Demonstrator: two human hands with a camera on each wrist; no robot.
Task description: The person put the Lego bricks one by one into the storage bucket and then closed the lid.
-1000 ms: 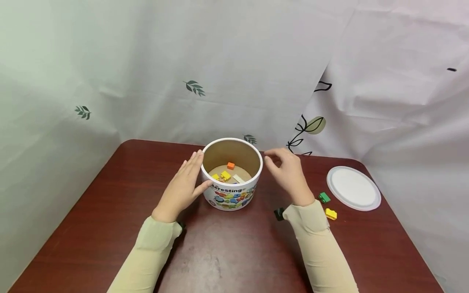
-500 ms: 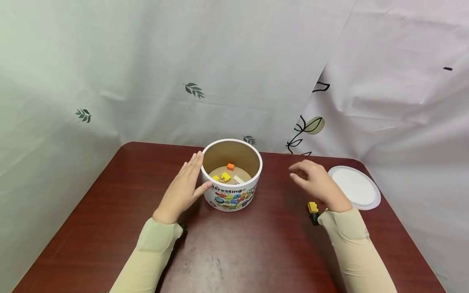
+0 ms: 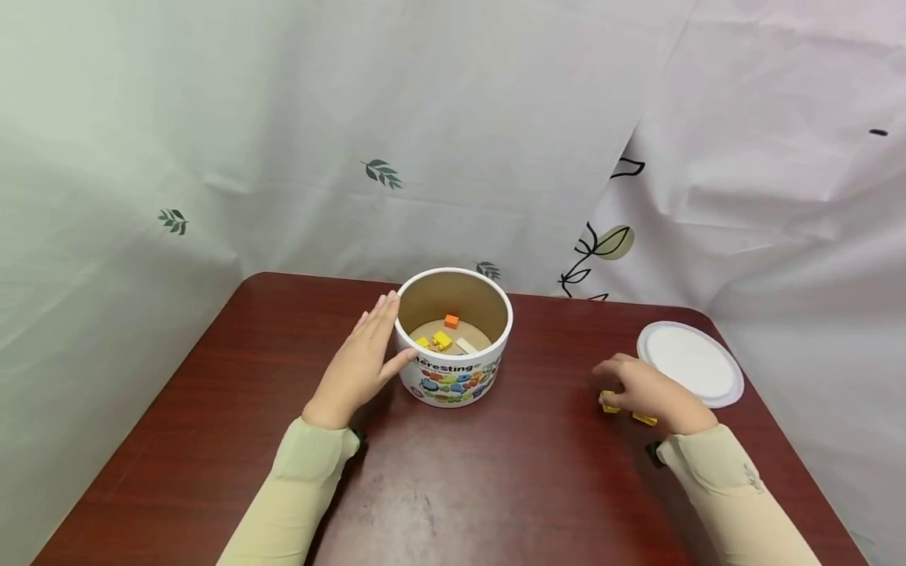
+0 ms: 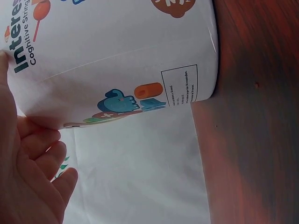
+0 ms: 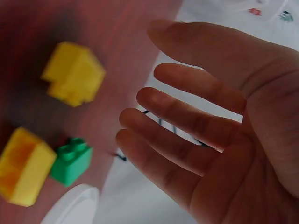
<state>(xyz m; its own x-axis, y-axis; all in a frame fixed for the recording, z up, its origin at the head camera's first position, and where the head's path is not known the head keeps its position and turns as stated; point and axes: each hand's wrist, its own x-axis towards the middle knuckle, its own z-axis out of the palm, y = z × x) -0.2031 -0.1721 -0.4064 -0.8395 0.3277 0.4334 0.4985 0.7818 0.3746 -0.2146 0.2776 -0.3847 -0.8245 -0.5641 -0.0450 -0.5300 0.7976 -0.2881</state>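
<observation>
My left hand (image 3: 359,365) rests against the left side of a round white bucket (image 3: 453,387), fingers straight along the rim and thumb at the front wall. In the left wrist view the fingertips touch the printed side of the bucket (image 4: 126,70). Over the right part of the table, my right hand (image 3: 654,393) hovers with loosely bent, parted fingers and holds nothing. Below it lie one yellow building brick (image 3: 609,402) and another yellow brick (image 3: 645,419). A green brick (image 5: 72,161) shows beside the second in the right wrist view; the hand hides it in the head view.
Inside the bucket lie an orange brick (image 3: 451,321), yellow bricks (image 3: 442,340) and a whitish brick (image 3: 465,346). A round white lid (image 3: 690,362) lies at the table's right edge, behind my right hand. A pale curtain (image 3: 453,141) hangs behind the dark red table (image 3: 453,487).
My right hand has moved right and down from beside the bucket's rim to above the loose yellow bricks. The left hand has stayed at the bucket.
</observation>
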